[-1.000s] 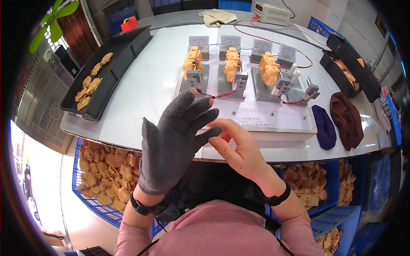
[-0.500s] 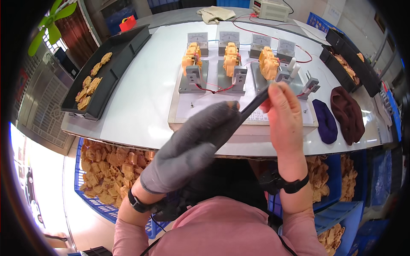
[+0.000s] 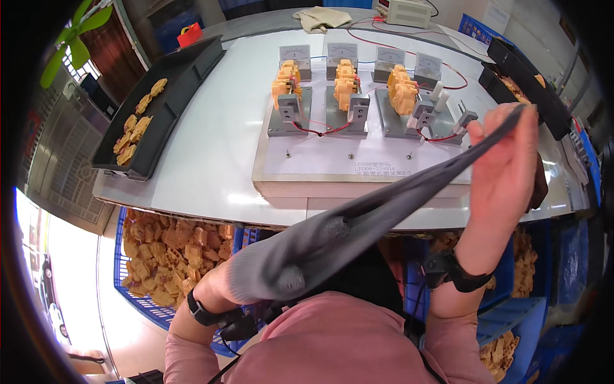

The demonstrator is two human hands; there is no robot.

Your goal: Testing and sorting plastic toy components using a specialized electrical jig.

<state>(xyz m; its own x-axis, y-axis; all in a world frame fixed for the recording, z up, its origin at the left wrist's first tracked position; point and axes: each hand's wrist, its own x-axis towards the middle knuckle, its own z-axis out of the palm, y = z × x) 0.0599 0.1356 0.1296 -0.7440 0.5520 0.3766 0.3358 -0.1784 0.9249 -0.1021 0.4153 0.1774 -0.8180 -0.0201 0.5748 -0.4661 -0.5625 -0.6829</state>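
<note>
A grey knitted sock (image 3: 384, 198), with a ribbed cuff around my left wrist, is drawn out long in front of me. Inside its wide end is my left hand (image 3: 288, 269), hidden by the fabric. Lighter stretched patches show where the hand presses from within. My right hand (image 3: 505, 166) pinches the narrow far end and holds it up to the right, past the test stand. The sock spans tilted between the two hands, above the table's front edge.
On the white table (image 3: 204, 173) stands a test stand (image 3: 307, 163) with several yellow plastic gearbox assemblies (image 3: 346, 86) and dial meters (image 3: 342, 52). A black tray (image 3: 169, 115) lies left, another black bin (image 3: 531, 83) right. Blue baskets (image 3: 144, 307) of yellow parts sit below.
My right hand has moved right and slightly up, pulling the sock's end away. The sock is now stretched much longer, and my left hand has dropped lower inside it.
</note>
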